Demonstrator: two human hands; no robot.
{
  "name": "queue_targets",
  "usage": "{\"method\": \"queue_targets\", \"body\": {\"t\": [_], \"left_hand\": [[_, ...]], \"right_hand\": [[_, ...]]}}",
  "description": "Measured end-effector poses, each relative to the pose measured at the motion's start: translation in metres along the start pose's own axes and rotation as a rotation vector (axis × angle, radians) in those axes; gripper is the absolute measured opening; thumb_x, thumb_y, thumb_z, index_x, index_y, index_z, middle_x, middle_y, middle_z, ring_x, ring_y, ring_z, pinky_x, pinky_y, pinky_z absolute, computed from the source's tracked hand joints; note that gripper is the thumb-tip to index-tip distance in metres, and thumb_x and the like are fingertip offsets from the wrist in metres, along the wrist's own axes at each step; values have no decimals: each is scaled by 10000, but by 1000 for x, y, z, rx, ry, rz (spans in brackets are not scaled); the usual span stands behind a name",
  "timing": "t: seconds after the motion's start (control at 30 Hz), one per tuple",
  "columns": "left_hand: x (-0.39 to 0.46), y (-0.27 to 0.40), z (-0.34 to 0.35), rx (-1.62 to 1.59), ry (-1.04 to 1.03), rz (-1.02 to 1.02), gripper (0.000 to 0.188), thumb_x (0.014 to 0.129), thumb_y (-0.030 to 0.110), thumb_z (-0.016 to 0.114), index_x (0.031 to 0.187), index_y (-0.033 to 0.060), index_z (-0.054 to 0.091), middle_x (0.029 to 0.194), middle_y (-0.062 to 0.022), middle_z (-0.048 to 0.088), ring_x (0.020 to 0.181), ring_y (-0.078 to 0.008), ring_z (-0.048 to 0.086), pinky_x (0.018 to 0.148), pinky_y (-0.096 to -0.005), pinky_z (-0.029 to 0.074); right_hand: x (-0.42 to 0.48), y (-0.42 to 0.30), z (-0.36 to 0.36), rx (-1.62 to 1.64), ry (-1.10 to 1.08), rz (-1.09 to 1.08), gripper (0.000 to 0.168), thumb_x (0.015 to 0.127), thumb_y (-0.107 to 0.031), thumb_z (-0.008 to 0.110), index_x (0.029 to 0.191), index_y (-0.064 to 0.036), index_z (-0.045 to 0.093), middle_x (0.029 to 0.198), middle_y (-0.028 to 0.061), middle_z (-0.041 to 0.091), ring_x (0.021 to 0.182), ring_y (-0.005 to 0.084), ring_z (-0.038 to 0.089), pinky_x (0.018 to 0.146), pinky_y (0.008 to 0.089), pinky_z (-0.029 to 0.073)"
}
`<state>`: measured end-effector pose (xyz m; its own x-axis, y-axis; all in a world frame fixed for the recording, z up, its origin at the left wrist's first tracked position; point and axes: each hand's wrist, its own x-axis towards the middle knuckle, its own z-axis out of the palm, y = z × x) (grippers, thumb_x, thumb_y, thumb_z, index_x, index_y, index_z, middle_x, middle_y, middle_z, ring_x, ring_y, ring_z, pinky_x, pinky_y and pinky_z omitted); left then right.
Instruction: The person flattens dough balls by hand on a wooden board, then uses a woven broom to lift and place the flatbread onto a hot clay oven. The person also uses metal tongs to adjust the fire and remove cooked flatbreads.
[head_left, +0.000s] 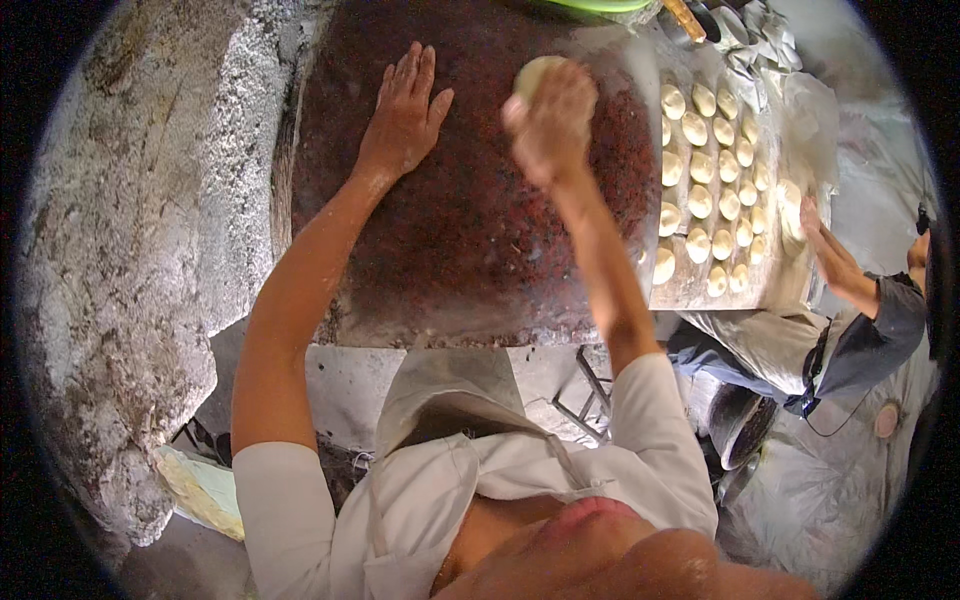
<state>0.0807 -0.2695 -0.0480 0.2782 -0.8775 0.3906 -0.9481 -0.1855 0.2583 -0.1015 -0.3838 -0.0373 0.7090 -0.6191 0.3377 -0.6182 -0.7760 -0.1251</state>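
My right hand (555, 124), slightly blurred, lies over a flat round of dough (538, 73) on the dark red stone work surface (465, 225). The pale edge of the dough shows past my fingers at the upper left; the rest is hidden under the hand. To the left, my left hand (405, 112) is held palm down over the same surface, fingers extended and thumb apart, with nothing in it. Both forearms reach forward across the surface's near edge.
Several flattened dough pieces (700, 201) lie in rows on a floured board at right. Beyond them, a co-worker's hands (810, 217) touch a larger dough mass (790, 214). A rough, whitened wall (150, 225) borders the left; a green rim (600, 4) shows at the far edge.
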Motion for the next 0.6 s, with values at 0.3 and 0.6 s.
{"method": "queue_targets", "body": {"t": [0.3, 0.6], "left_hand": [[6, -2, 3, -32, -29, 32, 528, 950, 169, 348, 1406, -11, 151, 1389, -189, 322, 1306, -331, 278, 1106, -447, 179], [11, 3, -4, -62, -17, 29, 527, 960, 256, 360, 1415, 49, 191, 1423, -161, 292, 1318, -321, 267, 1099, -451, 178]], "right_hand": [[20, 19, 18, -54, -94, 27, 699, 926, -403, 322, 1346, 137, 180, 1415, 339, 135, 1346, 421, 125, 1110, 454, 88], [18, 36, 25, 73, -81, 29, 653, 947, -400, 197, 1381, 86, 144, 1443, 295, 101, 1362, 394, 62, 1119, 434, 38]]}}
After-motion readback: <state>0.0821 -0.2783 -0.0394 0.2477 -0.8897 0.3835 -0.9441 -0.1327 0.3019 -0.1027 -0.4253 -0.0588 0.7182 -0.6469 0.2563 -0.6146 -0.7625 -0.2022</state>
